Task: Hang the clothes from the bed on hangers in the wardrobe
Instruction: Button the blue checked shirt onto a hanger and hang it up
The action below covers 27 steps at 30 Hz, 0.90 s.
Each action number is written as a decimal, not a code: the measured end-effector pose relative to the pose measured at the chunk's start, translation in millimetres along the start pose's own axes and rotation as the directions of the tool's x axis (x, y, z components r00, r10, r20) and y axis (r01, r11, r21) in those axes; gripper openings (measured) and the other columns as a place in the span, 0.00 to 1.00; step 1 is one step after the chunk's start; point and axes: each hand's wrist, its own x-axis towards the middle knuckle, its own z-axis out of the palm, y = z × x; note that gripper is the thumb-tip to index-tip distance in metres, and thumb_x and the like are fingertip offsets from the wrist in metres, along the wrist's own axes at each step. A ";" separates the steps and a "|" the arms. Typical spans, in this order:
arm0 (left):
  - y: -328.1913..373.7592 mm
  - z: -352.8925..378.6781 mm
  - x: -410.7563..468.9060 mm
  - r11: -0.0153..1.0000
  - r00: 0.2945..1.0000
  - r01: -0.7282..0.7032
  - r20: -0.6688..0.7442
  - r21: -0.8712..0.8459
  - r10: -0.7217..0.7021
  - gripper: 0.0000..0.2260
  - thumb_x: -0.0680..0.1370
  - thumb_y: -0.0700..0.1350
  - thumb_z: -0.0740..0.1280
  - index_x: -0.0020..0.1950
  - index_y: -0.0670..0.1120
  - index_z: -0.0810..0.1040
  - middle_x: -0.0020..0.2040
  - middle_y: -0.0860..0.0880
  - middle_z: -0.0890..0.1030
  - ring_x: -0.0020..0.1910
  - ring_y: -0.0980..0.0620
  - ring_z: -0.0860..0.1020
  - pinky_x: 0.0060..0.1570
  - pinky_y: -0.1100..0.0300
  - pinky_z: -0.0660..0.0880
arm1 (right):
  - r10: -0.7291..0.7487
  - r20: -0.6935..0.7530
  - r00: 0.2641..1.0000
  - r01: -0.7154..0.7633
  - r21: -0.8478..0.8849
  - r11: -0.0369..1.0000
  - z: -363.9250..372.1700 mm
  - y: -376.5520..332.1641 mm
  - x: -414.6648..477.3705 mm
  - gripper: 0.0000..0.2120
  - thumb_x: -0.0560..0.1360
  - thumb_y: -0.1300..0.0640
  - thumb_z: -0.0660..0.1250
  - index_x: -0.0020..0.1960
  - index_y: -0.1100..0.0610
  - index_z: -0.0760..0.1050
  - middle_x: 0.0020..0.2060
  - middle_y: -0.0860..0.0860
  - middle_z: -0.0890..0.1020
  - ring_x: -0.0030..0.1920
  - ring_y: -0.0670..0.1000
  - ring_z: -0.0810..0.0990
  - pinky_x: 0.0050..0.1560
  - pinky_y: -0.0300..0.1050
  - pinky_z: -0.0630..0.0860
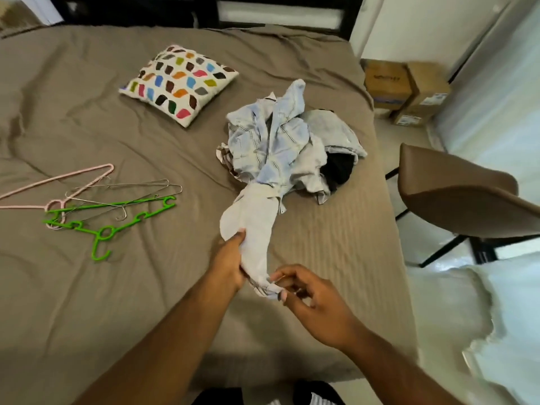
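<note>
A heap of clothes [286, 138], pale blue striped shirts over something black, lies on the brown bed [87, 287] right of centre. One pale shirt [257, 220] trails out of the heap toward me. My left hand [230, 264] grips this shirt from the left side. My right hand [309, 296] pinches the shirt's near end between thumb and fingers. Left on the bed lie several hangers: a green plastic one [105, 229], a pink one [58, 182] and thin wire ones [131, 191]. No wardrobe is in view.
A white cushion with coloured patches [178, 83] lies further back on the bed. A brown chair [455, 194] stands close to the bed's right edge. Cardboard boxes [406, 89] sit on the floor at the back right. A dark headboard [277, 13] runs behind.
</note>
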 end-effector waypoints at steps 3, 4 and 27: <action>17.1 -35.8 -0.4 0.970 0.978 -0.205 -0.010 0.129 0.208 0.06 0.82 0.45 0.66 0.51 0.43 0.80 0.57 0.39 0.83 0.57 0.40 0.82 0.65 0.39 0.75 | 0.193 -0.086 0.978 -0.177 0.160 0.971 24.5 -3.5 6.4 0.12 0.81 0.67 0.64 0.61 0.55 0.78 0.49 0.53 0.86 0.44 0.48 0.83 0.43 0.41 0.77; 24.1 -45.3 -4.5 0.942 0.957 -0.290 0.040 0.168 0.287 0.06 0.82 0.44 0.67 0.54 0.44 0.81 0.55 0.42 0.85 0.56 0.43 0.83 0.64 0.43 0.76 | 0.245 -0.148 0.958 -0.220 0.171 0.961 32.2 -5.7 11.6 0.11 0.81 0.65 0.64 0.60 0.54 0.78 0.49 0.52 0.86 0.42 0.48 0.82 0.42 0.40 0.77; 66.7 -237.9 -33.2 0.288 0.554 -0.685 0.222 0.669 0.802 0.17 0.74 0.29 0.69 0.42 0.53 0.84 0.48 0.52 0.83 0.47 0.69 0.77 0.47 0.78 0.68 | 0.729 -0.376 0.572 -0.117 0.842 0.526 93.6 -26.8 55.3 0.16 0.78 0.69 0.57 0.60 0.60 0.77 0.39 0.56 0.78 0.35 0.53 0.75 0.33 0.47 0.76</action>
